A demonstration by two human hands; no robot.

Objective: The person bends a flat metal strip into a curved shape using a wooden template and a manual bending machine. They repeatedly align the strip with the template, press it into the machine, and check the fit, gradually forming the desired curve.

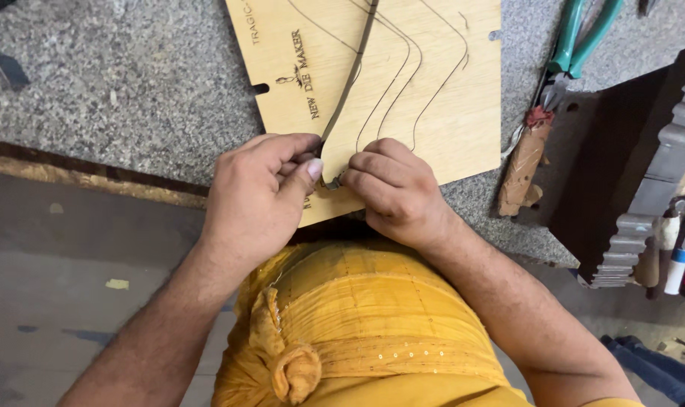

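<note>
Plywood die board (433, 98) with cut curved slots lies on the speckled grey stone surface (116, 83); left hand (255, 200) and right hand (395, 188) both pinch the thin dark metal strip (350, 83) at the near edge (best pressed squarely into its slot).

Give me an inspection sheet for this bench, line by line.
Surface: speckled grey stone bench.
Job's things: pale plywood board with cut curved slots; thin dark metal strip standing in one slot.
Clutter: green-handled pliers; brown wrapped tool; grey toothed metal block.
Grippers: left hand and right hand pinch the strip's lower end at the board's near edge.
Cables: nothing seen.
Surroundings: grey floor; yellow garment.
</note>
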